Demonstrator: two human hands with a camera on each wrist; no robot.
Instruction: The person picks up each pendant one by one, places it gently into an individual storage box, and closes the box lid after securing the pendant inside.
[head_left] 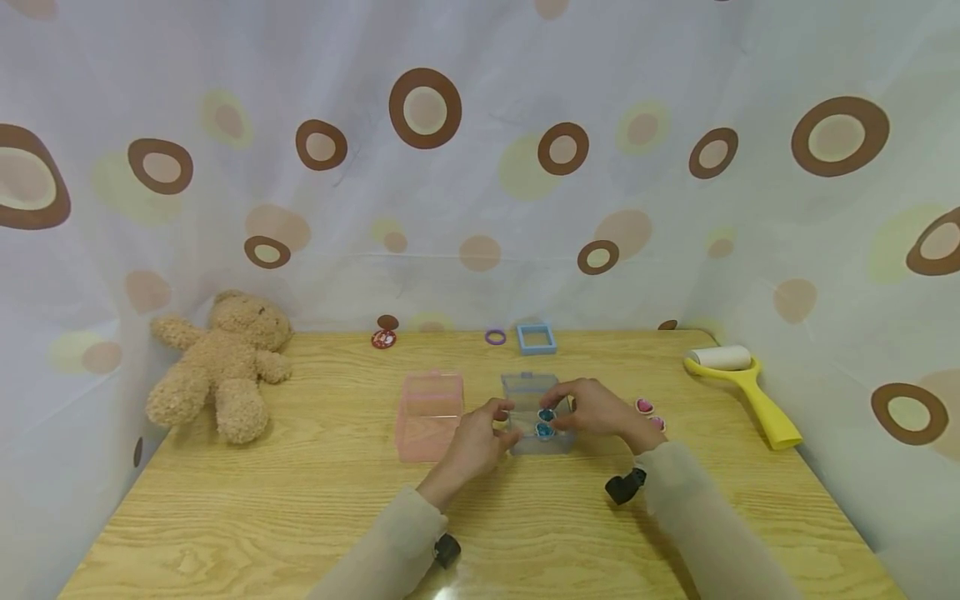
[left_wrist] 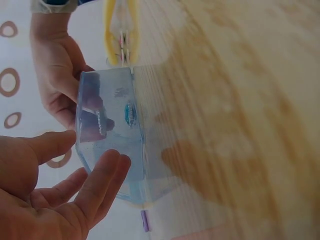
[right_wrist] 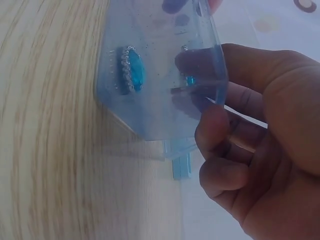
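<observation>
A clear blue lidded box point(head_left: 542, 444) stands with its lid point(head_left: 529, 383) raised. My right hand point(head_left: 596, 406) reaches over its right side and pinches a blue gem with a silver beaded rim point(right_wrist: 190, 80) inside the box. A second such blue gem point(right_wrist: 133, 70) lies on the box floor. My left hand point(head_left: 477, 437) is at the box's left side, fingers loosely spread, with fingertips point(left_wrist: 107, 162) at the wall and the thumb near the rim. Left of it stands a clear pink box point(head_left: 425, 442), lid raised. Two pink gems point(head_left: 644, 406) lie right of my right hand.
A teddy bear point(head_left: 217, 367) sits at the left edge of the wooden table point(head_left: 300, 517). At the back are a red patterned disc point(head_left: 384, 339), a purple ring point(head_left: 495, 337) and a light blue square frame point(head_left: 536, 350). A yellow-handled roller point(head_left: 757, 400) lies at right.
</observation>
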